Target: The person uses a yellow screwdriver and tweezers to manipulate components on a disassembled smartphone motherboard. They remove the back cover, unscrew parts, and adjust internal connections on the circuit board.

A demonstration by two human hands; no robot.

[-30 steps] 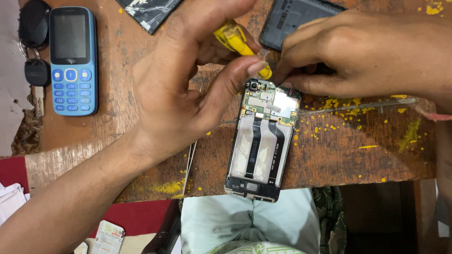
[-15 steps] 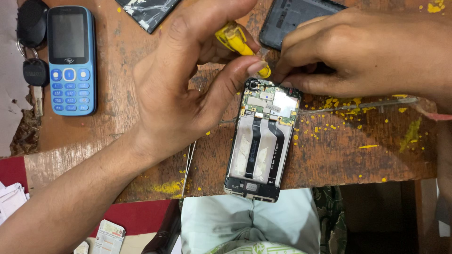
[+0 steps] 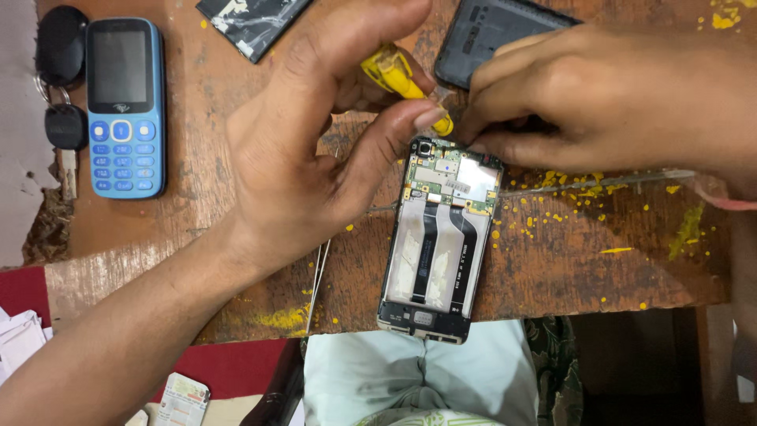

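Observation:
An opened smartphone (image 3: 440, 244) lies back-up on the wooden table (image 3: 599, 260), its circuit board and black ribbon cables exposed. My left hand (image 3: 315, 150) grips a yellow-handled screwdriver (image 3: 398, 75), whose tip points down at the phone's top edge. My right hand (image 3: 607, 102) presses its fingertips on the top right corner of the phone; whether it holds anything is hidden. The phone's lower end hangs over the table's front edge.
A blue keypad phone (image 3: 124, 106) lies at the left beside black car keys (image 3: 63, 87). A dark back cover (image 3: 481, 39) and a cracked black part (image 3: 252, 24) lie at the back. Metal tweezers (image 3: 318, 276) lie near the front edge. Yellow paint specks dot the wood.

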